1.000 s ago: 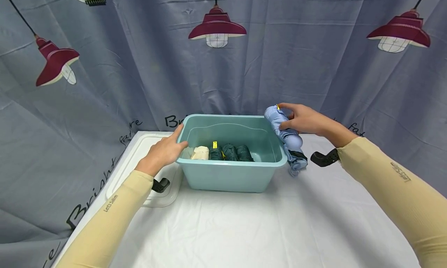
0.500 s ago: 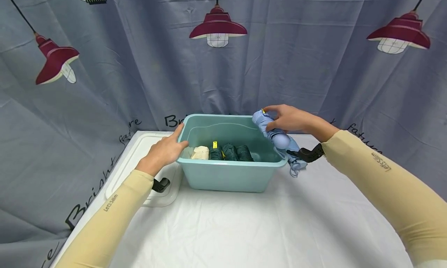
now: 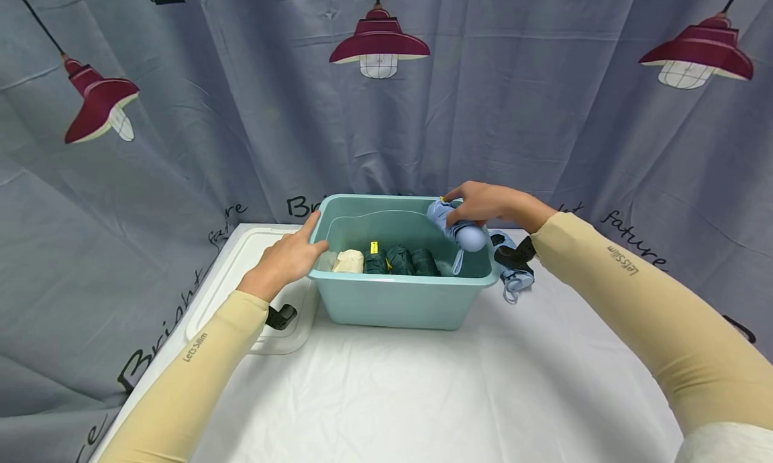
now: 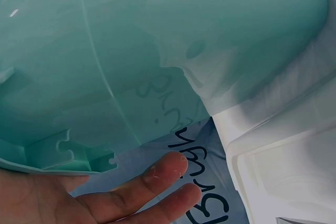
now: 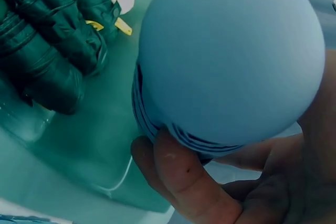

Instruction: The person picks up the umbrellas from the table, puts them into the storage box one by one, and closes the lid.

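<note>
My right hand (image 3: 492, 204) grips a light blue folded umbrella (image 3: 471, 239), holding it slanted inside the right end of the teal plastic bin (image 3: 392, 303). Its round end fills much of the right wrist view, fingers curled round the pleated cloth below, and a wrist loop hangs down. My left hand (image 3: 284, 260) rests at the bin's left rim; in the left wrist view its fingers (image 4: 168, 174) stretch along the outside. Three dark green folded umbrellas (image 3: 400, 260) lie side by side in the bin, with a cream bundle (image 3: 348, 262) at their left.
Another light blue folded umbrella (image 3: 513, 280) lies on the white-covered table (image 3: 386, 396), just right of the bin, partly behind my right wrist. A clear-white lid (image 3: 284, 339) lies under my left forearm. A grey printed curtain (image 3: 260, 114) hangs behind the table.
My right hand has moved left with the blue umbrella, from above the right rim to inside the bin, uncovering the second blue umbrella. My left hand has stayed at the rim.
</note>
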### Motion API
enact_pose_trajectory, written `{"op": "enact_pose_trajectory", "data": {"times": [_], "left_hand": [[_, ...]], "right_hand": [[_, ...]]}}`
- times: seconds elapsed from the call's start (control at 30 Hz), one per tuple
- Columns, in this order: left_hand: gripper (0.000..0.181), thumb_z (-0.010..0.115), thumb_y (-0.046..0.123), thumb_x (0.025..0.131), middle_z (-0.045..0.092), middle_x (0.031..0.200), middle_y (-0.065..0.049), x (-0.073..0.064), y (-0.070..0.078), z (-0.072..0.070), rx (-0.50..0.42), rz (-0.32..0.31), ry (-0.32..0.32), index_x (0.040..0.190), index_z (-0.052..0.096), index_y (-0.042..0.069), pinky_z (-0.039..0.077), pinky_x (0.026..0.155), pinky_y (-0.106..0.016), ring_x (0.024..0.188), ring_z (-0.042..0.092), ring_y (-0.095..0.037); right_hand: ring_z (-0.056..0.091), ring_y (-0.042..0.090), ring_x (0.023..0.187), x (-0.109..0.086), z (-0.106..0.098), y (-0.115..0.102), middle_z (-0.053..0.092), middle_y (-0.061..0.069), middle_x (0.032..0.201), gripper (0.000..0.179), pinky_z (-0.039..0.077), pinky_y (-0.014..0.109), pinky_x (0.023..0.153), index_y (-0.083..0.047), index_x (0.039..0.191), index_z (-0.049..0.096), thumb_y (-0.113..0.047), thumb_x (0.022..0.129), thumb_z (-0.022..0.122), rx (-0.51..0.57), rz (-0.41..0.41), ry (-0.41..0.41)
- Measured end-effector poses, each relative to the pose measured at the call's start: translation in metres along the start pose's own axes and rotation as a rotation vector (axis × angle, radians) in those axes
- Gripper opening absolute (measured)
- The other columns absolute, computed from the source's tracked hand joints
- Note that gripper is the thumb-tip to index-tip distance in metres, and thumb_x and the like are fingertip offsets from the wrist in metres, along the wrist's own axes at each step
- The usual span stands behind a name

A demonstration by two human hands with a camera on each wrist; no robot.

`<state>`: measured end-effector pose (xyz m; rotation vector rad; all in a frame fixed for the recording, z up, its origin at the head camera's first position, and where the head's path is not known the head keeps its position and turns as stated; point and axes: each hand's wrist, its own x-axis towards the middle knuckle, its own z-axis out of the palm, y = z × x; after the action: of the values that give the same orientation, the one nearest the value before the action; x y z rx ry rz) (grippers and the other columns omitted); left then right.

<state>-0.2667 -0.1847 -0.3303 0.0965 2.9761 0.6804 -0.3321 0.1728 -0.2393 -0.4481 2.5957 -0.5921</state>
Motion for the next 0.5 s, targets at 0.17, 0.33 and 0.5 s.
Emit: {"op": "enact_pose_trajectory", "data": {"times": [0.17,0.33,0.5], "left_hand": [[0.076,0.035,0.053,0.099,0.051,0.148,-0.020,0.000,0.000,0.000,-0.005,-0.004,-0.008,0.161,-0.006,0.040,0.047,0.084,-0.053,0.104,0.061,-0.034],[0.075,0.035,0.052,0.099,0.062,0.128,-0.018,0.000,0.000,0.000,-0.003,-0.009,-0.021,0.161,-0.006,0.040,0.046,0.077,-0.047,0.091,0.061,-0.031],[0.076,0.035,0.052,0.099,0.063,0.126,-0.019,-0.001,-0.001,-0.001,0.005,0.000,-0.013,0.162,-0.005,0.038,0.046,0.078,-0.049,0.091,0.062,-0.031]], "right_hand": [[0.063,0.021,0.088,0.010,0.006,-0.004,0.050,0.024,0.144,0.071,0.053,0.030,0.069,-0.001,0.154,0.038,-0.025,0.093,0.064,-0.012,0.008,-0.045],[0.063,0.021,0.090,0.019,0.012,-0.004,0.052,0.022,0.143,0.071,0.053,0.029,0.070,0.000,0.155,0.036,-0.026,0.094,0.062,-0.041,0.029,-0.107],[0.064,0.020,0.089,0.026,0.015,-0.003,0.057,0.021,0.137,0.065,0.054,0.029,0.071,0.002,0.151,0.042,-0.026,0.095,0.061,-0.079,0.027,-0.139]]}}
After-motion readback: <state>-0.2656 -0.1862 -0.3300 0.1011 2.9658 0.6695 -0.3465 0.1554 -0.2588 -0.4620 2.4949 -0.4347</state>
